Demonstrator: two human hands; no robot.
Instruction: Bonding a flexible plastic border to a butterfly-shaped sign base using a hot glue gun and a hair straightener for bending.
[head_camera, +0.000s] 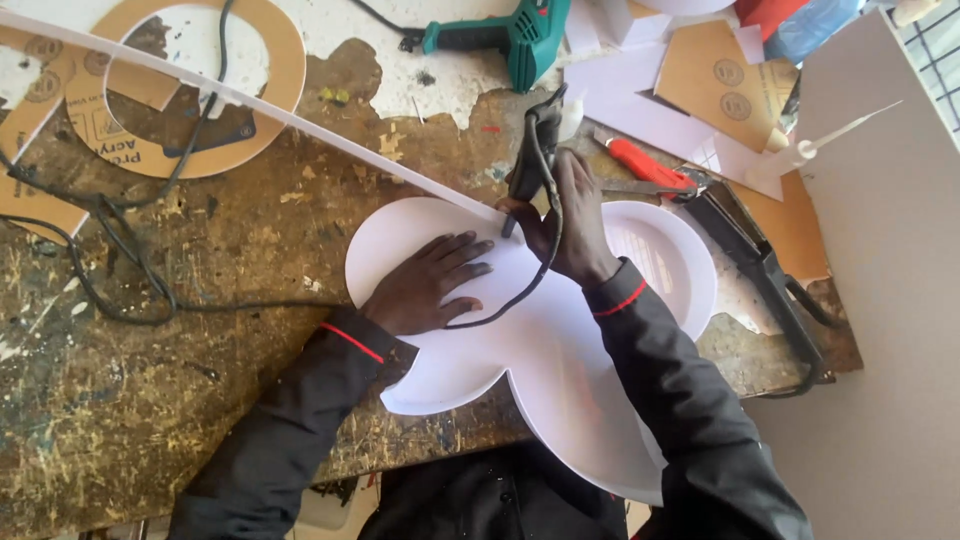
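Left hand (428, 287) pressed flat on a white lobed panel (560, 350) lying on the worn worktop (150, 400). Right hand (570, 222) wrapped in a tight grip around a black corded tool (533, 150), tip at the panel's edge beside a long white strip (250, 100). Green drill (500, 38) near the top.

The person wears a dark charcoal long-sleeved jacket. Each sleeve ends in a ribbed black cuff crossed by a thin red stripe, just behind the left hand (428, 285) and the right hand (572, 222). Both hands are bare, with no gloves, rings or watch showing.
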